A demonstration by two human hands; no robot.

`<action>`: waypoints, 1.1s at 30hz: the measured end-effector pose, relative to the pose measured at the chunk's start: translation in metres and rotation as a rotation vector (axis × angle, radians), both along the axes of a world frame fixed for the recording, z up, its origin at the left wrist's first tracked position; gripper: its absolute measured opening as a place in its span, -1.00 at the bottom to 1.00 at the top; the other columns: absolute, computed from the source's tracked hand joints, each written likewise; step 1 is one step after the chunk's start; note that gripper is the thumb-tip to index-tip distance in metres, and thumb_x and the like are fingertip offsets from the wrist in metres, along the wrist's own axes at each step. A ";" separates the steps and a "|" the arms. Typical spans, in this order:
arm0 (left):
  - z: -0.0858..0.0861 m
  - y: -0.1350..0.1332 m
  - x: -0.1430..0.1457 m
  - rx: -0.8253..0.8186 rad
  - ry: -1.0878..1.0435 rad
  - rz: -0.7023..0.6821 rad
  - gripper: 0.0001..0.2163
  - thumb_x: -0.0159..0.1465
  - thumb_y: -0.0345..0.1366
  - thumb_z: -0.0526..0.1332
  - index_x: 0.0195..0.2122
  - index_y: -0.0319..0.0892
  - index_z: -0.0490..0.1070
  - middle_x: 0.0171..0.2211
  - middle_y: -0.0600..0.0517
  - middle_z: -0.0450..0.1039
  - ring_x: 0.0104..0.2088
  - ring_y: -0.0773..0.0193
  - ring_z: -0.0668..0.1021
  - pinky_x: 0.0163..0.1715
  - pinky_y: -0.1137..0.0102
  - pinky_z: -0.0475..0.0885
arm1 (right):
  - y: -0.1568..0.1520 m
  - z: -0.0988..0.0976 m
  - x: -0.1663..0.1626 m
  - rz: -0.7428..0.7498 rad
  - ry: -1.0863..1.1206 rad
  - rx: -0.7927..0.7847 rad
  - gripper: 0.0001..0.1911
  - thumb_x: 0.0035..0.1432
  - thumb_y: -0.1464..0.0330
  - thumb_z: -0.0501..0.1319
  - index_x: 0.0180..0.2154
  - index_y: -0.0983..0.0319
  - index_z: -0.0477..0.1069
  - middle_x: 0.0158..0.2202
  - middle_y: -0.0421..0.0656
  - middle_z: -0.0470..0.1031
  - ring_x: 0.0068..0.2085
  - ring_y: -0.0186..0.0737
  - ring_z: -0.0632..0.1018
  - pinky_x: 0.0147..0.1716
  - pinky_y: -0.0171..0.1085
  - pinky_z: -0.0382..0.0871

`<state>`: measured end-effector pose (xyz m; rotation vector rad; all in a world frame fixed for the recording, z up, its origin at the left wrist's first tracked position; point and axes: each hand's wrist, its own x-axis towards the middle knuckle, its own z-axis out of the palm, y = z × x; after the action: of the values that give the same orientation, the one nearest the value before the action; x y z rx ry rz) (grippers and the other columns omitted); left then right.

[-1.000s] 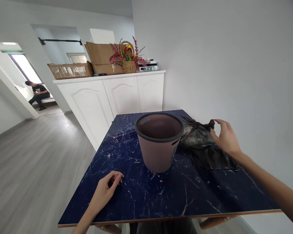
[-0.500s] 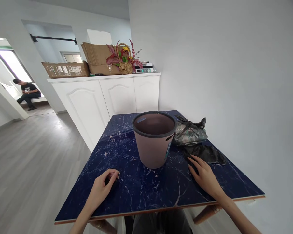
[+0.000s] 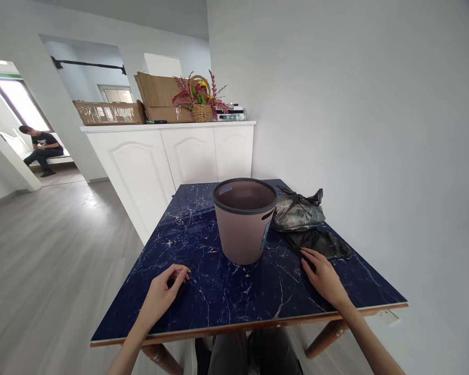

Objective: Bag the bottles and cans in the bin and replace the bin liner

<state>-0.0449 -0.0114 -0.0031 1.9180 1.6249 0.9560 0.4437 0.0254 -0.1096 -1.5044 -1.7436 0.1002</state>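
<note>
Head view: right hand [image 3: 326, 278] spread flat and empty on table [image 3: 219, 302], fingertips at near edge of flat black bag [image 3: 320, 242], four o'clock from bin [image 3: 244, 224]; probably light, limp, slippery film, best pinched at that near edge; left hand [image 3: 162, 294], seven o'clock, curled; impossible to tell whether grasping anything.

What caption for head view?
Left hand and right hand on blue marbled table, before mauve plastic bin and black bags.
</note>
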 end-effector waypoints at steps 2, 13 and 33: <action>-0.001 0.000 0.000 0.003 0.000 0.002 -0.55 0.41 0.19 0.12 -0.21 -0.08 0.55 -0.27 -0.02 0.64 -0.25 0.10 0.63 -0.13 0.30 0.48 | 0.000 0.001 0.001 -0.009 0.044 -0.010 -0.53 0.43 0.11 0.06 0.09 0.19 0.58 0.17 0.05 0.59 0.19 0.14 0.58 0.27 0.19 0.42; 0.000 -0.006 0.004 0.000 -0.026 0.011 -0.60 0.42 0.13 0.15 -0.22 -0.08 0.55 -0.27 0.01 0.63 -0.23 0.12 0.63 -0.13 0.33 0.46 | -0.003 0.002 0.006 -0.030 0.133 -0.042 -0.55 0.38 0.09 0.09 0.04 0.15 0.61 0.15 0.01 0.62 0.18 0.14 0.60 0.22 0.14 0.47; -0.004 -0.005 0.002 -0.004 -0.025 0.018 -0.60 0.43 0.12 0.14 -0.19 -0.10 0.54 -0.25 0.00 0.63 -0.22 0.12 0.63 -0.11 0.32 0.44 | -0.006 0.005 0.007 -0.028 0.165 -0.079 -0.51 0.36 0.04 0.08 0.04 0.16 0.61 0.16 -0.01 0.62 0.18 0.12 0.61 0.21 0.07 0.46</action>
<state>-0.0426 -0.0167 -0.0066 1.8843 1.6314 0.9791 0.4510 0.0199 -0.1049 -1.5311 -1.6031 0.2743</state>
